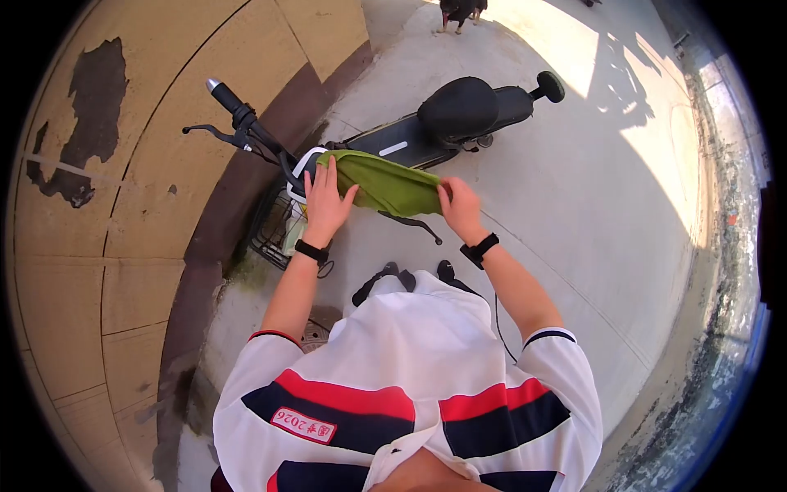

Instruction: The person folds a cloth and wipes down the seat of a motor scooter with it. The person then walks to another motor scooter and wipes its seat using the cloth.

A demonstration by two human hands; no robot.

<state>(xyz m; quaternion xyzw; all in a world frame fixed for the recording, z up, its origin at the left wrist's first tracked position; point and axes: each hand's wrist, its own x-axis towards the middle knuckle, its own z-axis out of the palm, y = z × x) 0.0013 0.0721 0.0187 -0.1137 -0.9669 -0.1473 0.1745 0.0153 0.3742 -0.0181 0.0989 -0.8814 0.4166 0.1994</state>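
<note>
A green cloth stretches across the front of a scooter, between my two hands. My left hand is at the cloth's left end, by the handlebar stem; its fingers are stretched out against the cloth and the thumb stands apart. At the opposite end my right hand pinches the cloth's corner between thumb and fingers. Part of the scooter's front and handlebar is hidden beneath the cloth. A brake lever sticks out below it, near my right hand.
The left handlebar grip points toward a tan wall with peeling paint. A wire basket hangs at the scooter's front, with items inside. The black seat lies beyond the cloth. A dark bird stands on the concrete ground.
</note>
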